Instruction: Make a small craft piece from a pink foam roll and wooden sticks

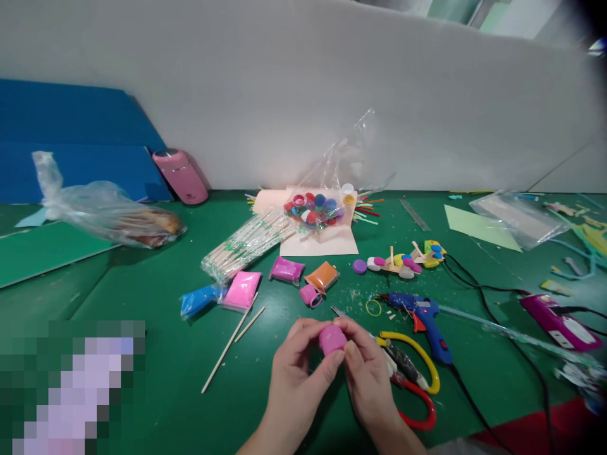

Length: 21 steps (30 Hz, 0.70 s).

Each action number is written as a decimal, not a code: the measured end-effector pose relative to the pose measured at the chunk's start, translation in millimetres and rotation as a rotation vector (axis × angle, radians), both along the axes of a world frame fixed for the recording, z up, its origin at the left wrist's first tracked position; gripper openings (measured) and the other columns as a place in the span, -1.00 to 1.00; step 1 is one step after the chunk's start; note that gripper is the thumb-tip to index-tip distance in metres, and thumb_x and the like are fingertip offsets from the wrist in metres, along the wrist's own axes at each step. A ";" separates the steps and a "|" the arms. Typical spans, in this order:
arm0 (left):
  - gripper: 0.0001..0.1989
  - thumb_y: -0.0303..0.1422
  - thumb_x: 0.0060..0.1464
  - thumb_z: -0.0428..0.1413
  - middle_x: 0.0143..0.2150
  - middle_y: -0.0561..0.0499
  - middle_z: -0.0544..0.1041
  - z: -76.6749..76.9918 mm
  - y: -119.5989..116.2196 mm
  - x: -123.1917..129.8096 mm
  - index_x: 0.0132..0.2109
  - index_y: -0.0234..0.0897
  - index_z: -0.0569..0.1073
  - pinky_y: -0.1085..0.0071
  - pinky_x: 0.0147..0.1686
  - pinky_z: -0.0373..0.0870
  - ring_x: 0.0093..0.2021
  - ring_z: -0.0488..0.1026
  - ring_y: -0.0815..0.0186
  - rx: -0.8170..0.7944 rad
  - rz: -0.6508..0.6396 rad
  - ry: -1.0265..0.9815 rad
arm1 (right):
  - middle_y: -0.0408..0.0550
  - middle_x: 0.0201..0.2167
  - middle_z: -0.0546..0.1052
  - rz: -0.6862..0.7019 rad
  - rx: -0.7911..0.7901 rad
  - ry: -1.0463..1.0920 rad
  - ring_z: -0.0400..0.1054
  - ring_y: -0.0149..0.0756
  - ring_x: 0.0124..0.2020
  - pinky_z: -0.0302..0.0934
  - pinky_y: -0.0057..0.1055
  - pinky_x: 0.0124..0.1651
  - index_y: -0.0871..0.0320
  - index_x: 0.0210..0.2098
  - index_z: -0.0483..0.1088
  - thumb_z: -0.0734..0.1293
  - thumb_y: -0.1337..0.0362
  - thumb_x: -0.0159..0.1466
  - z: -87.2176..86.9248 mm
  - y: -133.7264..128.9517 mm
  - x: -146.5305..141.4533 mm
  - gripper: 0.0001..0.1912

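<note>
Near the front middle of the table, my left hand [301, 363] and my right hand [367, 370] pinch a small, rounded pink piece of what looks like modelling clay [332, 340] between thumbs and fingertips. Its underside is hidden by the fingers. Beyond it lie packets of clay: magenta [287, 270], orange [323, 277], light pink [242, 289] and blue [202, 301]. A small pink ring-like piece [311, 295] touches the orange packet. Scissors with yellow and red handles [417, 354] lie beside my right hand, partly covered by it.
A blue glue gun [417, 309] with a trailing cord lies right of the scissors. Wooden sticks [230, 347] lie at left. Behind are bagged sticks [246, 243], bagged bottle caps [315, 212], a small coloured assembly [403, 261] and a pink flask [181, 177]. A purple power strip [562, 322] sits at right.
</note>
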<state>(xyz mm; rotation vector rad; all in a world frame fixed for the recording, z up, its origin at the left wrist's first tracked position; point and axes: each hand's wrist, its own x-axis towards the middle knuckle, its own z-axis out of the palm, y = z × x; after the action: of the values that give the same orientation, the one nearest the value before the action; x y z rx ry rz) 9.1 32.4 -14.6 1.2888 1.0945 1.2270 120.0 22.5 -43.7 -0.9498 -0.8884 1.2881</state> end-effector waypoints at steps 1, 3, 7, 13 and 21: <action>-0.79 -0.45 -0.10 0.14 -0.32 -0.02 0.39 -0.4 0.3 -0.2 -0.22 -0.25 0.46 0.39 -0.32 0.36 -0.30 0.37 0.28 0.008 0.001 -0.019 | -0.09 -0.30 0.44 -0.007 -0.004 0.004 0.31 -0.29 -0.24 0.23 -0.40 -0.17 0.07 -0.21 0.40 0.29 0.20 0.15 0.3 -0.1 -0.5 -0.79; -0.78 -0.46 -0.11 0.15 -0.31 -0.02 0.39 -0.7 1.2 -0.8 -0.22 -0.23 0.46 0.39 -0.31 0.36 -0.29 0.37 0.29 0.030 -0.006 -0.034 | -0.08 -0.29 0.45 -0.026 -0.017 0.016 0.32 -0.27 -0.23 0.24 -0.36 -0.16 0.07 -0.23 0.41 0.31 0.19 0.12 -0.6 -0.5 -1.5 -0.79; -0.80 -0.47 -0.09 0.13 -0.30 -0.03 0.39 -1.1 2.3 -2.6 -0.23 -0.24 0.46 0.39 -0.31 0.35 -0.28 0.37 0.28 0.058 -0.027 -0.005 | -0.06 -0.26 0.45 -0.086 -0.058 0.039 0.31 -0.24 -0.19 0.22 -0.31 -0.11 0.06 -0.27 0.45 0.35 0.21 0.08 -5.5 -1.8 -3.6 -0.80; -0.85 -0.48 -0.09 0.10 -0.35 -0.03 0.40 -2.1 6.0 -3.5 -0.28 -0.30 0.44 0.40 -0.34 0.35 -0.32 0.37 0.29 0.085 -0.048 0.059 | -0.10 -0.26 0.45 -0.100 -0.108 0.087 0.32 -0.28 -0.20 0.22 -0.36 -0.10 0.01 -0.28 0.48 0.37 0.23 0.05 -9.1 -3.9 -6.7 -0.80; -0.89 -0.53 -0.16 0.08 -0.44 -0.01 0.39 -3.8 8.5 -6.5 -0.37 -0.34 0.42 0.42 -0.42 0.34 -0.42 0.36 0.32 0.101 -0.016 0.145 | -0.09 -0.26 0.48 -0.021 -0.187 0.103 0.36 -0.28 -0.22 0.25 -0.37 -0.14 0.03 -0.17 0.42 0.37 0.22 0.07 -13.2 -10.2 -9.3 -0.70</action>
<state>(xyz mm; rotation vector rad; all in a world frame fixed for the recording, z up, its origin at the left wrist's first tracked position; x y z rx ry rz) 2.7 41.0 -18.4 1.4807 1.1342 1.2045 110.7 12.3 -56.9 -1.0259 -0.6849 1.4067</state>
